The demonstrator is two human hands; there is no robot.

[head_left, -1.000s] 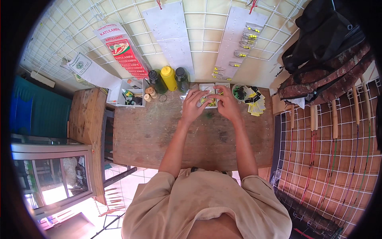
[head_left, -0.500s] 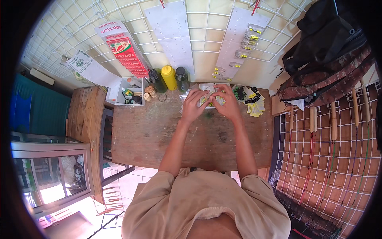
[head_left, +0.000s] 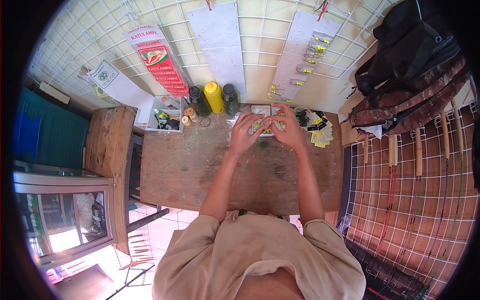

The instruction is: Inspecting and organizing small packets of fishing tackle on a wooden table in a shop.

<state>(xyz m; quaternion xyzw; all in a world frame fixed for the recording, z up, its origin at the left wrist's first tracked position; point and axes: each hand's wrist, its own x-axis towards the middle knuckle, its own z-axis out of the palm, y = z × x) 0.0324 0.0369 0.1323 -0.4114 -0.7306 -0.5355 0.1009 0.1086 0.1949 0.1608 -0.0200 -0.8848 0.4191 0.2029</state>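
My left hand (head_left: 244, 131) and my right hand (head_left: 288, 127) meet over a white box (head_left: 261, 108) near the back of the wooden table (head_left: 195, 165), with small yellow-green items (head_left: 281, 121) in it. The fingers of both hands are bent and close together, pinched around something too small to make out. A clear plastic packet (head_left: 232, 121) lies just left of the box. To its right stand a round clear tub of dark green bits (head_left: 302, 116) and a fanned pile of yellow-and-black cards (head_left: 320, 131).
A white organiser (head_left: 167, 127), wooden spools (head_left: 190, 117) and three bottles (head_left: 213, 100) line the back left. A wire grid (head_left: 265, 45) holds hanging strips. Bags (head_left: 410, 65) and rods (head_left: 417, 160) hang at the right. A glass-fronted cabinet (head_left: 75, 215) is at the left.
My hands stay over the white box. My right hand's fingers have shifted slightly, curling in toward my left hand, and the camera view has moved a little.
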